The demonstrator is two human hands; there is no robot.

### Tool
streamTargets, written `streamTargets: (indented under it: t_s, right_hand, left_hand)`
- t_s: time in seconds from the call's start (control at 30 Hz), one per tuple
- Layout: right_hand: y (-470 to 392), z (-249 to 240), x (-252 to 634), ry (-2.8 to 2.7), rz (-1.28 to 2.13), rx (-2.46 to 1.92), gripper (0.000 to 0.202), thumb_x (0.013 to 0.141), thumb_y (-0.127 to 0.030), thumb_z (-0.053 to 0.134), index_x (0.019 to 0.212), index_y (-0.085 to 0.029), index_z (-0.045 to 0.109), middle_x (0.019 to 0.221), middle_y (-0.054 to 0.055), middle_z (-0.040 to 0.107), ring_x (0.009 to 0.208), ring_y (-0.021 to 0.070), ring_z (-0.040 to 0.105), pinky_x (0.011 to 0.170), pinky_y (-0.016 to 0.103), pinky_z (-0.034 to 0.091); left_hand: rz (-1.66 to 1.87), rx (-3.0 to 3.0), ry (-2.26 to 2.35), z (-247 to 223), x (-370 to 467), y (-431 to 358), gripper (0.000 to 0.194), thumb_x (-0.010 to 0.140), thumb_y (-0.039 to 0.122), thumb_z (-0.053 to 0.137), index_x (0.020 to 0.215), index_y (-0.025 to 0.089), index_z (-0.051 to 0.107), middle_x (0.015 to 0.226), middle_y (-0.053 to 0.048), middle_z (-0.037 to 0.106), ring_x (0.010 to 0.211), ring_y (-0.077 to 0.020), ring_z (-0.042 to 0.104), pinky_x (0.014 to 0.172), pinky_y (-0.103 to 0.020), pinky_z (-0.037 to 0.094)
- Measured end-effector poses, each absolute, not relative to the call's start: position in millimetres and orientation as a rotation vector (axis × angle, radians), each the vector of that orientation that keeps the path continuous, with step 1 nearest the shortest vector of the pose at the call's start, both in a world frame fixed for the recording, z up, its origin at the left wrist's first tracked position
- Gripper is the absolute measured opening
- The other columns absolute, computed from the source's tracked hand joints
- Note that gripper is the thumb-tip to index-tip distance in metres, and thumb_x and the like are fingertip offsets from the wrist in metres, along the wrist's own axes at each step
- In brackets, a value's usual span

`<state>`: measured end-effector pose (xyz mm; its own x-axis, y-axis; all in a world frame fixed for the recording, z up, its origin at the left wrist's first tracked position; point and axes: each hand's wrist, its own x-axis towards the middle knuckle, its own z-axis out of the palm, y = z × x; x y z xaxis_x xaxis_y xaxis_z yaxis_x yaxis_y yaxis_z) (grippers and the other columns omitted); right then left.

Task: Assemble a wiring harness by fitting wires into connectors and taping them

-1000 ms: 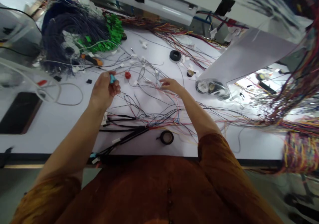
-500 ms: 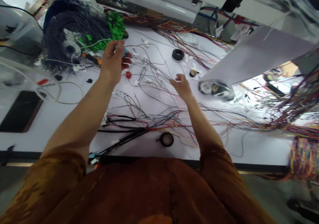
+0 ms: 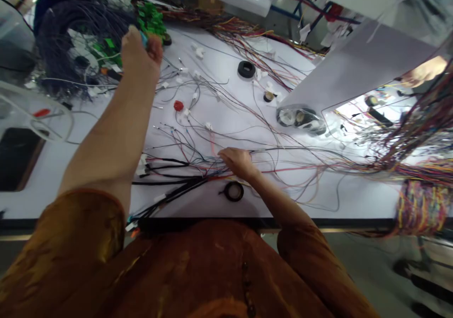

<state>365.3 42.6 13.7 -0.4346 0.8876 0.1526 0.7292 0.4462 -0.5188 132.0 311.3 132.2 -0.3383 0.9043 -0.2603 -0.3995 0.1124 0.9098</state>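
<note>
My left hand (image 3: pixel 139 54) is raised at the back left, near a heap of green connectors (image 3: pixel 151 20). Between its thumb and fingers shows a small light-blue connector (image 3: pixel 144 38). Lower down, my right hand (image 3: pixel 238 161) has its fingers closed on thin wires (image 3: pixel 215 161) of the loose harness lying across the table. To its left, black-taped branches (image 3: pixel 177 181) of that harness run toward the front edge. A red connector (image 3: pixel 178 105) and several small white connectors (image 3: pixel 209 126) lie between my two hands.
A black tape roll (image 3: pixel 234 191) lies near the front edge, another black ring (image 3: pixel 247 69) farther back. Dark blue wire coils (image 3: pixel 56 39) fill the back left. A phone (image 3: pixel 19 155) lies at left. A white slanted panel (image 3: pixel 347 68) rises at right; beyond it shows another person's hand (image 3: pixel 424 71).
My left hand has moved left and back with the light-blue connector. My right hand has come down toward me onto the wire bundle, its fingers closing. The view has shifted slightly.
</note>
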Motion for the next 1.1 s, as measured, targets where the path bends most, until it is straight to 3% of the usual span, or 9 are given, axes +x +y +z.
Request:
streamTargets:
  t_s: [0.13, 0.3, 0.4, 0.5, 0.7, 0.8, 0.9, 1.0, 1.1]
  right_hand:
    - [56, 24, 374, -2.272, 0.393, -1.343, 0.031, 0.103, -0.033, 0.047, 0.101, -0.016, 0.072, 0.097, 0.012, 0.07, 0.096, 0.0235, 0.065, 0.09, 0.041, 0.053]
    - [112, 78, 399, -1.752, 0.067, -1.631, 0.053, 0.093, -0.044, 0.063, 0.139, -0.021, 0.054, 0.137, 0.017, 0.057, 0.137, 0.0346, 0.047, 0.11, 0.061, 0.042]
    - [138, 104, 412, -1.846, 0.396, -1.552, 0.035, 0.093, -0.041, 0.06, 0.122, -0.022, 0.067, 0.102, 0.01, 0.069, 0.104, 0.0263, 0.065, 0.09, 0.048, 0.056]
    - [133, 117, 440, -1.778, 0.704, -1.448, 0.026, 0.088, -0.045, 0.064, 0.09, -0.021, 0.074, 0.067, 0.001, 0.061, 0.061, 0.014, 0.055, 0.063, 0.032, 0.051]
    - [82, 93, 514, -1.779, 1.048, -1.879, 0.036, 0.082, -0.05, 0.065, 0.07, -0.018, 0.076, 0.053, 0.001, 0.055, 0.05, 0.0119, 0.046, 0.051, 0.028, 0.038]
    - [64, 75, 504, -1.889, 0.883, -2.119, 0.023, 0.074, -0.04, 0.072, 0.07, -0.017, 0.075, 0.06, 0.003, 0.062, 0.056, 0.0153, 0.055, 0.058, 0.031, 0.045]
    - [53, 69, 453, -1.92, 0.554, -1.832, 0.018, 0.079, -0.034, 0.068, 0.085, -0.019, 0.076, 0.085, 0.007, 0.072, 0.073, 0.0183, 0.065, 0.074, 0.034, 0.053]
    - [58, 58, 389, -2.085, 0.91, -1.48, 0.024, 0.091, -0.035, 0.058, 0.097, -0.021, 0.077, 0.098, 0.007, 0.076, 0.089, 0.0187, 0.07, 0.085, 0.033, 0.055]
    - [91, 31, 353, -2.111, 1.155, -1.498, 0.033, 0.086, -0.029, 0.061, 0.115, -0.017, 0.072, 0.104, 0.008, 0.075, 0.074, 0.0156, 0.067, 0.076, 0.032, 0.058]
  left_hand:
    - [1.419, 0.939, 0.772, 168, 153, 271, 0.025, 0.113, 0.028, 0.019, 0.104, 0.018, 0.04, 0.075, 0.007, 0.061, 0.068, -0.0045, 0.064, 0.066, -0.019, 0.048]
    - [1.077, 1.14, 0.589, 198, 169, 180, 0.052, 0.11, 0.037, 0.007, 0.127, 0.01, 0.048, 0.084, 0.004, 0.062, 0.072, -0.0044, 0.068, 0.075, -0.021, 0.044]
    - [1.072, 1.263, 0.489, 204, 154, 139, 0.048, 0.112, 0.026, 0.006, 0.119, 0.012, 0.051, 0.079, 0.002, 0.063, 0.068, -0.0105, 0.067, 0.068, -0.025, 0.048]
    - [1.242, 1.204, 0.568, 189, 120, 118, 0.045, 0.108, 0.012, 0.007, 0.106, 0.016, 0.052, 0.071, 0.002, 0.057, 0.064, -0.0107, 0.06, 0.059, -0.024, 0.048]
    - [1.352, 0.626, 0.951, 86, 60, 102, 0.027, 0.101, 0.024, 0.03, 0.08, 0.021, 0.047, 0.051, 0.004, 0.039, 0.044, -0.0085, 0.035, 0.045, -0.021, 0.03]
    - [1.318, 0.697, 1.121, 35, 58, 89, 0.035, 0.097, 0.041, 0.05, 0.069, 0.02, 0.049, 0.047, 0.006, 0.036, 0.042, -0.0063, 0.031, 0.046, -0.021, 0.032]
    - [1.189, 0.997, 1.169, 11, 62, 76, 0.045, 0.094, 0.056, 0.055, 0.069, 0.019, 0.057, 0.046, 0.003, 0.045, 0.044, -0.0087, 0.044, 0.05, -0.022, 0.039]
    - [1.09, 1.161, 1.172, 6, 63, 68, 0.052, 0.093, 0.064, 0.053, 0.071, 0.018, 0.062, 0.049, 0.0, 0.054, 0.046, -0.01, 0.047, 0.049, -0.022, 0.04]
    - [1.032, 1.254, 1.217, 2, 61, 62, 0.053, 0.093, 0.065, 0.052, 0.072, 0.018, 0.063, 0.05, 0.0, 0.053, 0.045, -0.0101, 0.047, 0.046, -0.021, 0.038]
